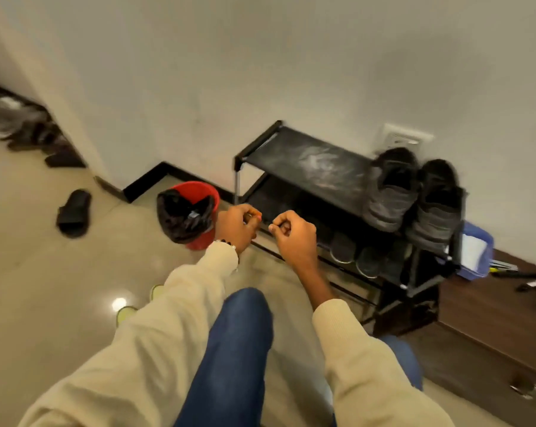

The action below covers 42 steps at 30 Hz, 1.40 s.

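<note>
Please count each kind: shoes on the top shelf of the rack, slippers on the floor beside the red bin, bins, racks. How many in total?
top-shelf shoes: 2
black slipper: 1
red bin: 1
shoe rack: 1
Total: 5

The shoe rack (307, 167) stands on the floor (44, 288) against the wall (260, 72). Two shoes (393, 189) sit at the right end of its top shelf, and further pairs (353, 257) sit on a lower shelf. The bin (205, 243) stands just left of the rack, a slipper (74, 212) farther left, and a crate (476, 251) to the right.
</note>
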Motion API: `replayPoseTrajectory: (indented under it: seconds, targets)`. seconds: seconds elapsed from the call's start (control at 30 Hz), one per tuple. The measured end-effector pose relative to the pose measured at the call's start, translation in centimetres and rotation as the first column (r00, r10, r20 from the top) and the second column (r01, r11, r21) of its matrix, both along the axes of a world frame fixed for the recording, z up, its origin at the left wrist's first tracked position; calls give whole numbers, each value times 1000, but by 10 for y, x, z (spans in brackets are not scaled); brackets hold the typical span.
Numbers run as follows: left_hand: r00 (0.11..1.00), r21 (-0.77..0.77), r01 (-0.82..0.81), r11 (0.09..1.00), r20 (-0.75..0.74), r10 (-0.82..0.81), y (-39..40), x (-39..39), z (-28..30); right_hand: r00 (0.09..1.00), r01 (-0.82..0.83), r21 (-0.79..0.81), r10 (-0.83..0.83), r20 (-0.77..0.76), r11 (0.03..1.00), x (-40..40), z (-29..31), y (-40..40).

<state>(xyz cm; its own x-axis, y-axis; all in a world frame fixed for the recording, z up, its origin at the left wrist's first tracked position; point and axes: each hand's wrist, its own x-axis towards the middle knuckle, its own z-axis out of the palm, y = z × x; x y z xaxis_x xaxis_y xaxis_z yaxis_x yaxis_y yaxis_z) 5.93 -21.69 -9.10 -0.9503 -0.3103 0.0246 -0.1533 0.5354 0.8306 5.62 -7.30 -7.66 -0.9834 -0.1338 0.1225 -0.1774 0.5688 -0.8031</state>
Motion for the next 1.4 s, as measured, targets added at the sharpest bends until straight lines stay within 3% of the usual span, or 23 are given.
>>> replayPoseTrajectory:
  seconds: [0.13,0.3,0.4,0.57,0.67,0.8,0.93,1.03,1.17,1.4]
  targets:
    - [968,-7,-205,979,150,204,-78,44,-62,954,-271,89,255,155,959,3,-37,-80]
    - [837,-203,-260,944,441,325,-150,103,-144,716,-638,189,484,504,747,9,-100,-179]
    - [729,-204,-266,942,597,335,-173,138,-191,586,-760,237,479,654,605,22,-147,-222]
    - [510,-150,-236,960,822,253,-182,172,-255,486,-818,275,353,799,505,46,-233,-241]
    - [354,-103,-314,944,910,217,-185,182,-309,409,-865,271,283,867,422,59,-301,-246]
    - [258,-60,-414,908,949,180,-178,186,-359,422,-855,313,204,883,413,70,-352,-249]
    - [206,-34,-508,861,966,159,-175,187,-405,367,-875,291,139,920,387,85,-398,-248]
    - [189,-84,-494,865,961,201,-172,187,-423,469,-836,372,172,866,404,90,-413,-246]
    - [196,-166,-524,836,931,308,-168,190,-422,592,-778,465,243,768,423,85,-405,-248]
    - [234,-262,-488,832,880,414,-177,183,-366,628,-774,494,388,674,395,65,-344,-252]
